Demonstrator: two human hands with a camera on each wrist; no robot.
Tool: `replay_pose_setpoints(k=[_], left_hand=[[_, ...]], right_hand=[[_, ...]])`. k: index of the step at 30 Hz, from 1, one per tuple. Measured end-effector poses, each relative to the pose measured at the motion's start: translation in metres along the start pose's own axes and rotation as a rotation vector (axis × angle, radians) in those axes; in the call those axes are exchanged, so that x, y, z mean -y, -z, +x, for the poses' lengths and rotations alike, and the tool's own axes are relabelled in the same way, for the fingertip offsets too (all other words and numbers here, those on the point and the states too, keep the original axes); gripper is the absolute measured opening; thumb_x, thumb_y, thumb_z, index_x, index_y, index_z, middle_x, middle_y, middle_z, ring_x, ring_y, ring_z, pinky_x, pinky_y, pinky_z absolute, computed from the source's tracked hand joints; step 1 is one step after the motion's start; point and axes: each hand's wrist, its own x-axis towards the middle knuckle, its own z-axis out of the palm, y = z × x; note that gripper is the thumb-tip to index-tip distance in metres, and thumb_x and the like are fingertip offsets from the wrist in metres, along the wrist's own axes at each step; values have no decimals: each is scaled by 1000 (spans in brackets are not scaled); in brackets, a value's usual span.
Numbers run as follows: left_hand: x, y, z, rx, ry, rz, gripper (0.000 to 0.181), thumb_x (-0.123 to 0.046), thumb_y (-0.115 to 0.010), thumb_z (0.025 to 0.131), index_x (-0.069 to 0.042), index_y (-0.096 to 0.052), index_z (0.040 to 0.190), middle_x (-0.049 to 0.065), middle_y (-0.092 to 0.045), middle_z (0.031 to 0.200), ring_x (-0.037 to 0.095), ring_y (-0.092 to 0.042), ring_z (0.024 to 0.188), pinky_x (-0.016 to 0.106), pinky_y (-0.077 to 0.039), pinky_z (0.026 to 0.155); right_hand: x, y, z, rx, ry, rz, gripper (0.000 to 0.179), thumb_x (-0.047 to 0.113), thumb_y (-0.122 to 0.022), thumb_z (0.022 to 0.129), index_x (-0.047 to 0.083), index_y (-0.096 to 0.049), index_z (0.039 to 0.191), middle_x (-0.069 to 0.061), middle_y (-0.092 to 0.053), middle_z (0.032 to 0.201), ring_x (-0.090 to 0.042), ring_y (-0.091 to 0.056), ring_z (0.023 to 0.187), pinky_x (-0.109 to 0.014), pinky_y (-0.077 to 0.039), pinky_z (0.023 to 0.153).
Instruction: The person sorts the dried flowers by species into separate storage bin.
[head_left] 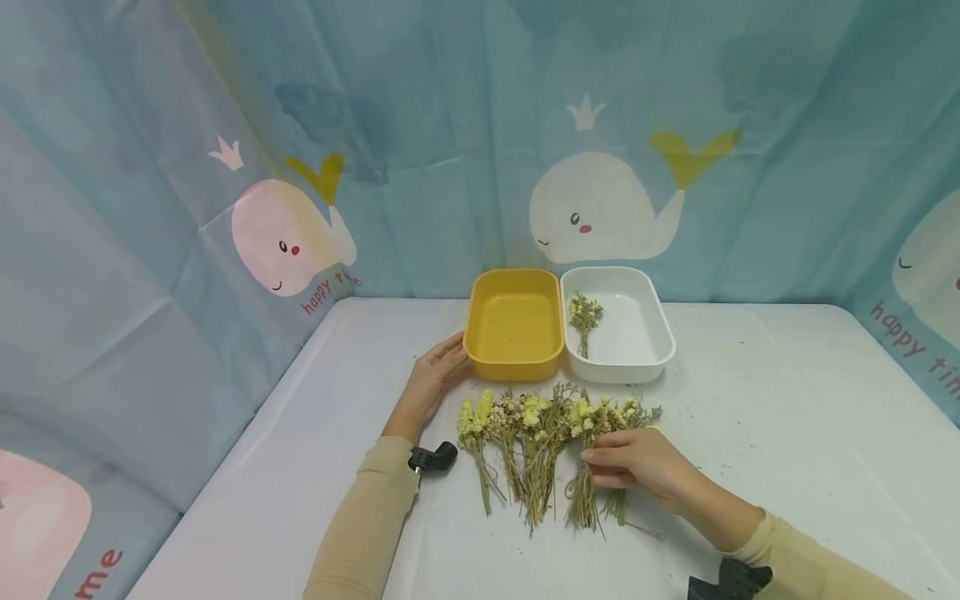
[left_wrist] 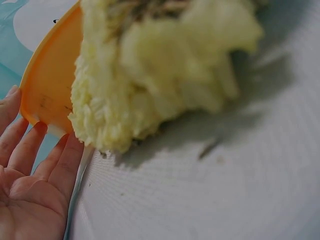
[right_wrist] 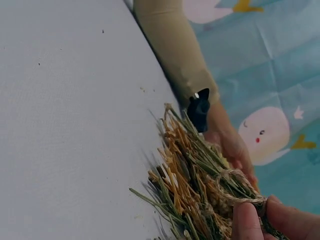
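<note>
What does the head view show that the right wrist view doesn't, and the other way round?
Only the head view shows the white tray with a small flower bunch lying in it. Only the right wrist view clearly shows twine looped round the held bunch. Both show the left hand, the right hand pinching that bunch, and the whale-print curtain.

Twine-tied, yellow-headed dried-flower bunch among others, near yellow tray

Smooth plastic yellow tray, rough twine
</note>
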Motion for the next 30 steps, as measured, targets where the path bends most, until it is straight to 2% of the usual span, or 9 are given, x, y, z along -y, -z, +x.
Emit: replay_pose_setpoints(k=[4, 11, 20, 27, 30], left_hand=[[0, 0, 1, 10, -8, -1, 52, -16, -61, 100, -9, -46, 149, 7, -48, 153, 25, -49, 139, 34, -51, 109], [-1, 0, 2, 15, -16, 4, 50, -16, -61, 100, -11, -48, 148, 7, -50, 152, 25, -50, 138, 33, -51, 109], [-1, 1, 1, -4, -5, 4, 49, -16, -61, 100, -11, -49, 147, 5, -51, 151, 24, -51, 137, 30, -52, 107], [1, 2, 1, 16, -5, 23, 51, -16, -58, 101, -10, -44, 150, 8, -47, 154, 26, -48, 140, 38, -48, 113], [2, 2, 1, 14, -2, 27, 51, -16, -59, 101, -11, -45, 149, 7, -47, 154, 25, -49, 140, 39, -48, 113]], right_hand=[[2, 7, -2, -19, -4, 6, 65, 11, -69, 92, -25, -38, 137, -27, -66, 122, -13, -74, 87, -25, -63, 82], [9, 17, -1, -40, -3, 23, 58, 9, -70, 92, -22, -45, 134, -6, -75, 104, -9, -74, 82, -23, -63, 79], [29, 27, 14, -55, 16, 15, 49, 6, -71, 90, -20, -54, 127, 0, -76, 88, -7, -73, 76, -22, -63, 76], [53, 40, 24, -27, 36, 47, 60, 5, -63, 96, -21, -35, 142, 2, -76, 95, -6, -74, 80, -21, -63, 79], [62, 46, 28, -22, 44, 35, 60, 6, -61, 98, -21, -33, 143, 4, -75, 94, -4, -73, 81, -20, -62, 80]])
